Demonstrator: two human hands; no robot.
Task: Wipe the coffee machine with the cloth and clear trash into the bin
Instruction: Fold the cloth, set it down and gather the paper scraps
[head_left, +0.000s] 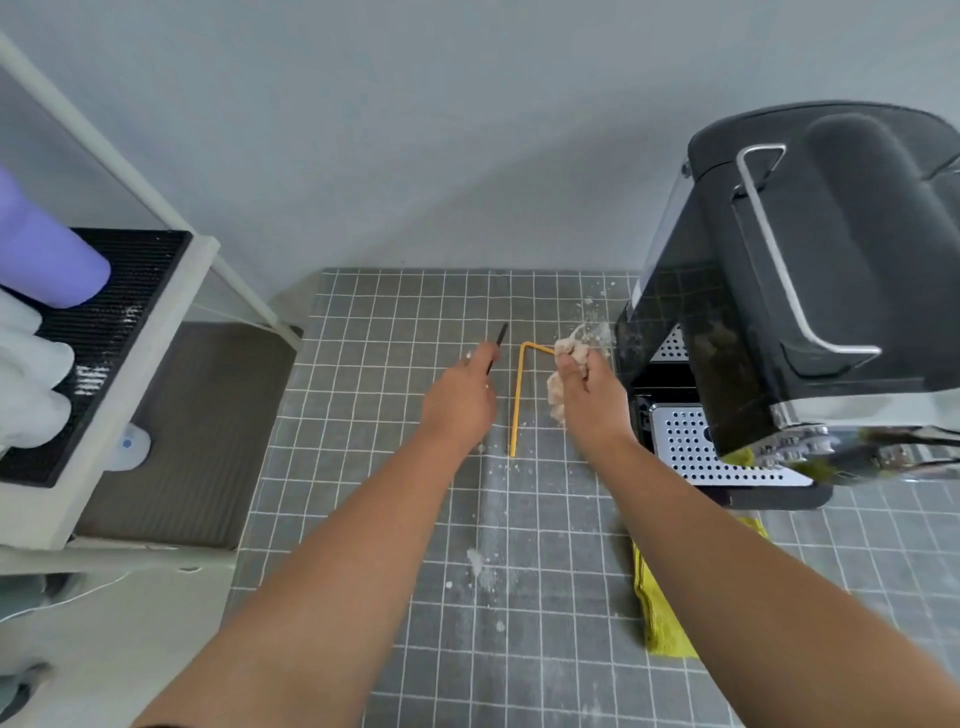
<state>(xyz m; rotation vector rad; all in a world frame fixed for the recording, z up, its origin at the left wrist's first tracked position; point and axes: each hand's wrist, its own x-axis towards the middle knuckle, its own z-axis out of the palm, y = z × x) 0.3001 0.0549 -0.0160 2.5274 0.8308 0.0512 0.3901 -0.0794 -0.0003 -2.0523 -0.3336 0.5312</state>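
My left hand (460, 397) pinches a thin black stick (500, 340) that pokes up past its fingers. My right hand (587, 392) grips a crumpled pale tissue (563, 358) just left of the black coffee machine (810, 291). Between the two hands a bent yellow straw (517, 395) lies on the grey tiled counter (467, 597). A yellow-green cloth (660, 608) lies on the counter under my right forearm, partly tucked below the machine's perforated drip tray (696, 447). White powder is scattered across the tiles near both hands.
A white shelf frame (156, 332) stands at the left, carrying a black ribbed mat (111, 332), a purple cup (49, 254) and white cups. Below the shelf lies a grey mat (197, 431). A grey wall closes off the back.
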